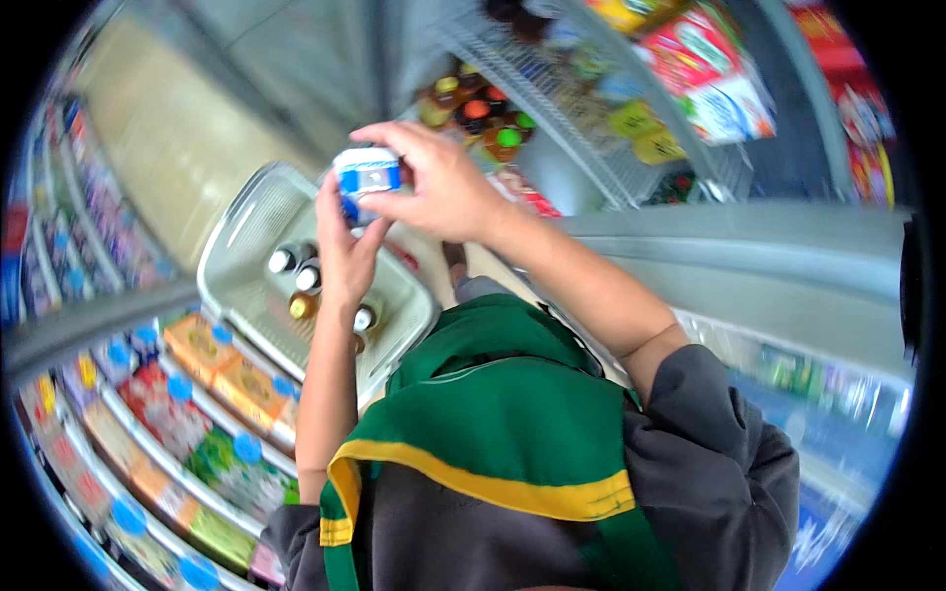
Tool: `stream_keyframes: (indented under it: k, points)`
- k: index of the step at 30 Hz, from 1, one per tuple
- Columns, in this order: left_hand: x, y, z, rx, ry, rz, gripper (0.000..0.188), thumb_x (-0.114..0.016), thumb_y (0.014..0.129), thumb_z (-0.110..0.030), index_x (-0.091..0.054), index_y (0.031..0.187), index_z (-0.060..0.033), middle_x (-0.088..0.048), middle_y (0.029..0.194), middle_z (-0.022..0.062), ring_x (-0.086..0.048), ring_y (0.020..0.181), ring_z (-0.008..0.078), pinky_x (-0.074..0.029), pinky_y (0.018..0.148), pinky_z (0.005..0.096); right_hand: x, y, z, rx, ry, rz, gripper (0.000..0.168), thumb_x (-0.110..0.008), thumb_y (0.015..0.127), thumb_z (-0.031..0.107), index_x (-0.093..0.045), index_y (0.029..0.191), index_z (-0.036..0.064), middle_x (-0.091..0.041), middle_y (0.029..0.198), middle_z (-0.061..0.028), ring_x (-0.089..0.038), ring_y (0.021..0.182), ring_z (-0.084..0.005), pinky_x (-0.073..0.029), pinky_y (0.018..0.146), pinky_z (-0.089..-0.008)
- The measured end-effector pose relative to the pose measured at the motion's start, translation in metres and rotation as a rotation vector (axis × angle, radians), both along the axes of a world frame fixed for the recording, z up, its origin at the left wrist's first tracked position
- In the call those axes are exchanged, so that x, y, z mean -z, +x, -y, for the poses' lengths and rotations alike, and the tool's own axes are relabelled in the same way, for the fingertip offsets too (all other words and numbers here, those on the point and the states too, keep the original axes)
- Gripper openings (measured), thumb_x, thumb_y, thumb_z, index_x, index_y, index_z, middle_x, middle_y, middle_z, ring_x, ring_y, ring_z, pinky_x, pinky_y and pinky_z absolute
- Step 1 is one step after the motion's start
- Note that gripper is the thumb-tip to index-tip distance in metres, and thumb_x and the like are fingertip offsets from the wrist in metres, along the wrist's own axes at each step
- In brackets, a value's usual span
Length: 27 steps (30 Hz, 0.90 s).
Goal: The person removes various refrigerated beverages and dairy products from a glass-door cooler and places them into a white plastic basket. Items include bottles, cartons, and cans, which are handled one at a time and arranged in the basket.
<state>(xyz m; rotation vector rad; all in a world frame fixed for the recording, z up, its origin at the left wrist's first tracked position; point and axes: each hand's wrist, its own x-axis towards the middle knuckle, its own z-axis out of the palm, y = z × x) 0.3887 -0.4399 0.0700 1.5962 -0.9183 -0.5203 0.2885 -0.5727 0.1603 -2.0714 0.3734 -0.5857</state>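
Both my hands are raised over a grey plastic basket [244, 199] and hold one small white-and-blue container [367, 177] between them. My left hand [347, 251] grips it from the left and below. From the right, my right hand [436, 177] wraps its fingers over the far side, its thumb on the front. Inside the basket stand several bottles, among them a dark bottle with a white cap [281, 260] and a bottle with a gold cap [301, 305]. Blur hides the kind of container held.
Shelves with boxed and bagged goods [244, 384] line the left. At the upper right is a wire rack [532, 96]; capped bottles [477, 111] stand beside it. A grey ledge [739, 244] runs along the right, above more stocked shelves.
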Motion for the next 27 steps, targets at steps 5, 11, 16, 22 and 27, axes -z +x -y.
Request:
stream_keyframes:
  k: [5,11,16,22,27]
  points:
    - [-0.035,-0.056,0.072,0.193,-0.190,-0.106,0.072,-0.070,0.073,0.000,-0.036,0.136,-0.0015,-0.045,0.122,0.0134,-0.050,0.112,0.0255,-0.045,0.091,0.0336,-0.034,-0.084,0.014,0.318,-0.215,0.041,0.057,-0.074,0.073,0.018,-0.051,0.123,0.004,-0.054,0.109,-0.0138,-0.055,0.100,-0.0302,-0.045,0.086,-0.0368]
    - [-0.089,-0.148,0.136,0.398,-0.302,0.120,0.078,-0.071,0.067,0.004,-0.036,0.137,-0.0030,-0.040,0.123,0.0130,-0.045,0.118,0.0265,-0.045,0.096,0.0362,-0.102,-0.179,0.030,0.617,-0.387,-0.156,0.051,-0.070,0.074,0.014,-0.052,0.121,0.006,-0.053,0.105,-0.0152,-0.056,0.095,-0.0334,-0.046,0.082,-0.0378]
    - [-0.107,-0.209,0.160,0.445,-0.587,-0.069,0.064,-0.071,0.072,0.003,-0.042,0.129,-0.0005,-0.045,0.124,0.0149,-0.051,0.112,0.0274,-0.048,0.094,0.0358,-0.144,-0.212,0.019,0.906,-0.710,-0.207,0.051,-0.069,0.073,0.006,-0.051,0.121,0.004,-0.051,0.109,-0.0154,-0.052,0.101,-0.0323,-0.047,0.083,-0.0369]
    - [-0.125,-0.238,0.169,0.676,-0.592,0.041,0.072,-0.065,0.077,0.001,-0.029,0.140,0.0024,-0.032,0.143,0.0229,-0.039,0.128,0.0381,-0.039,0.102,0.0406,-0.130,-0.225,0.032,1.136,-0.754,-0.184,0.054,-0.059,0.079,-0.002,-0.044,0.131,0.006,-0.037,0.123,-0.0199,-0.044,0.111,-0.0323,-0.046,0.088,-0.0370]
    - [-0.122,-0.240,0.181,0.768,-0.529,0.070,0.078,-0.064,0.081,-0.011,-0.019,0.144,0.0031,-0.023,0.148,0.0254,-0.030,0.135,0.0392,-0.034,0.106,0.0422,-0.103,-0.223,0.054,1.218,-0.670,-0.026,0.054,-0.056,0.083,0.000,-0.041,0.134,0.006,-0.033,0.126,-0.0220,-0.042,0.112,-0.0327,-0.040,0.095,-0.0384]
